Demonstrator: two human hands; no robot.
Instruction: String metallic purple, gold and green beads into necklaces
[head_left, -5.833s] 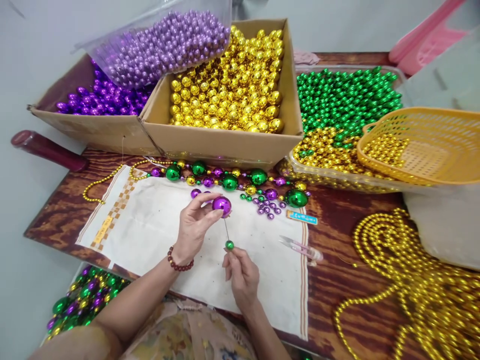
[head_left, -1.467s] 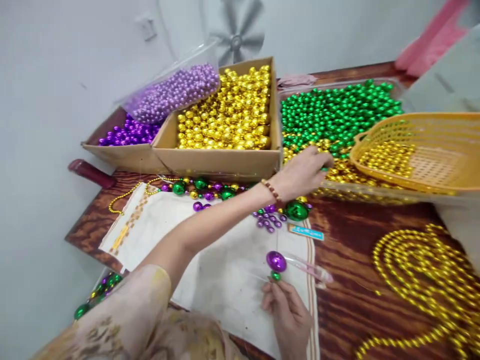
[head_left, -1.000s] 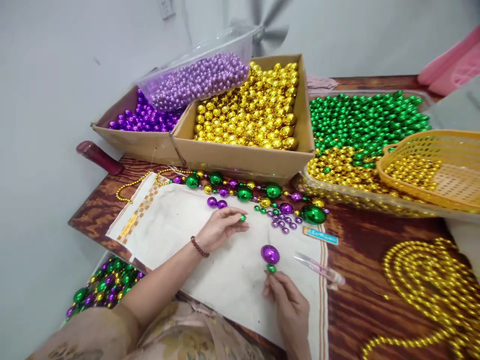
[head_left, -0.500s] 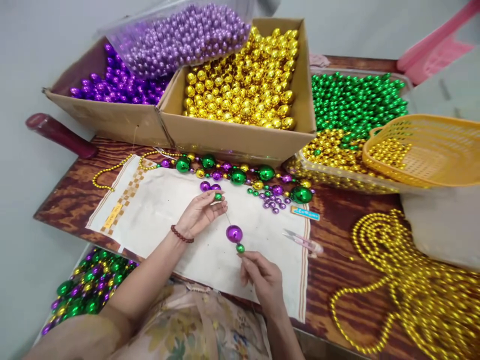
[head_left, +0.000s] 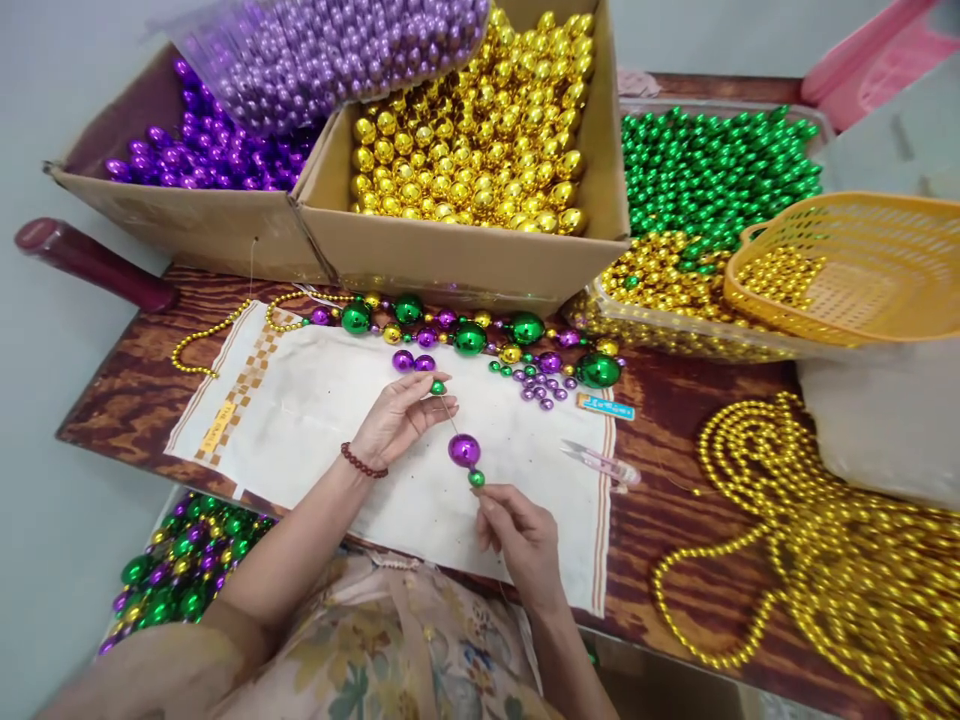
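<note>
Between thumb and forefinger, my left hand (head_left: 401, 415) pinches a small green bead (head_left: 437, 387). A thin string runs down from it to a large purple bead (head_left: 464, 450). Just below that hangs another small green bead (head_left: 476, 478), at the fingertips of my right hand (head_left: 521, 535), which are closed on the string or the bead's end. All this is held above a white towel (head_left: 315, 420). Beyond my hands lie two purple beads (head_left: 403, 360), a cluster of small lilac beads (head_left: 541, 388) and a multicoloured bead strand (head_left: 470, 338).
Thread snips (head_left: 600, 462) lie on the towel's right side. Behind stand a cardboard box (head_left: 465, 255) of gold and purple beads, a clear tub (head_left: 690, 340) of green and gold beads, and a yellow basket (head_left: 847, 325). Gold bead strands (head_left: 840, 570) cover the table's right.
The whole view has shifted slightly, so the boxes sit higher and further left. Both hands keep their hold, with the string and beads stretched between them.
</note>
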